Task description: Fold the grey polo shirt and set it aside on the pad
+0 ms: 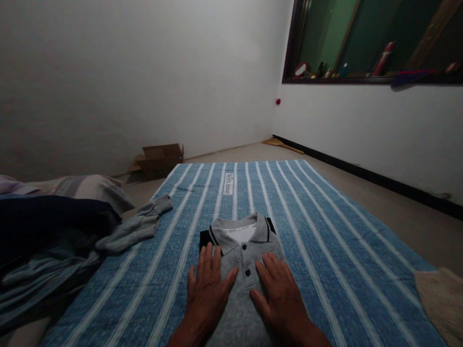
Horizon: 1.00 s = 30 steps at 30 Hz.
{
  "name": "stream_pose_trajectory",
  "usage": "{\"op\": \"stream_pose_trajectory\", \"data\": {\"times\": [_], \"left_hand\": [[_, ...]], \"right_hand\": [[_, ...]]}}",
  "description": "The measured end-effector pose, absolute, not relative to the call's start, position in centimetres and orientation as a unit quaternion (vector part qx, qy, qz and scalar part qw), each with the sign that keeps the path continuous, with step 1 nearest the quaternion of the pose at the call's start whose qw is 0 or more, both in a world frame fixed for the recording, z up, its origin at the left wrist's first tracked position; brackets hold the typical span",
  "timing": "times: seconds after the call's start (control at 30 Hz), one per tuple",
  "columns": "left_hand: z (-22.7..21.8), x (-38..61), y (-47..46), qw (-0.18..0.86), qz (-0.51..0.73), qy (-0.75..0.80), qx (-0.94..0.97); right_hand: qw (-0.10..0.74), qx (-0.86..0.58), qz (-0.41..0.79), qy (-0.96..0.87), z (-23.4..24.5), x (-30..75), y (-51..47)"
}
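A folded grey polo shirt (pixel 243 250) with a dark-trimmed collar and buttons lies on a blue and white striped sheet (pixel 325 250). My left hand (pixel 206 294) rests flat on the shirt's left side, fingers stretched out towards the collar. My right hand (pixel 280 296) lies flat on the shirt's right side, fingers spread beside the button placket. Neither hand holds anything.
A heap of clothes (pixel 54 231) lies at the left, with a grey garment (pixel 135 229) trailing onto the sheet. An open cardboard box (pixel 159 160) sits by the far wall. A window ledge (pixel 361 72) holds bottles. A beige cloth (pixel 443 299) is at the right edge.
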<state>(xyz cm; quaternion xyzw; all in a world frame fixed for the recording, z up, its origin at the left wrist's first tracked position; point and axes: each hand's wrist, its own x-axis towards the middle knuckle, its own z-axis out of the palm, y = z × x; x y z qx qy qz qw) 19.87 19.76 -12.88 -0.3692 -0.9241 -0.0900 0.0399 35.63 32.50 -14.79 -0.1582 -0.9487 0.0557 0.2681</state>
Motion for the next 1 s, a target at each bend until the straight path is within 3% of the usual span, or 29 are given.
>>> {"op": "stream_pose_trajectory", "data": {"times": [1.0], "left_hand": [[-12.16,20.25,19.95,0.004,-0.056,-0.933,-0.354]], "right_hand": [[0.279,-0.164,0.052,-0.945,-14.96,35.58,32.37]]}}
